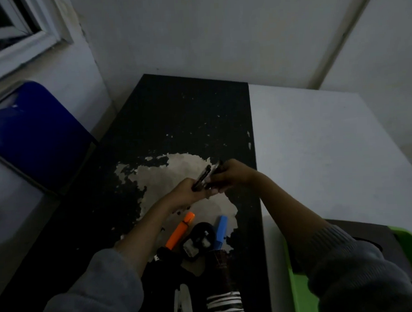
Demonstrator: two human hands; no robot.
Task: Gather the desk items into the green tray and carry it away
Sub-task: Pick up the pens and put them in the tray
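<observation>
Both hands meet above the worn black desk. My left hand grips a dark pen that points up and to the right. My right hand holds a second dark pen close beside the first. Below the hands lie an orange highlighter, a blue highlighter and a black plug. The green tray sits at the lower right on the white table, mostly hidden by my right sleeve, with something dark inside.
A white table adjoins the desk on the right. A blue chair stands at the left under a window. A striped dark object and a white item lie at the desk's near edge. The room is dim.
</observation>
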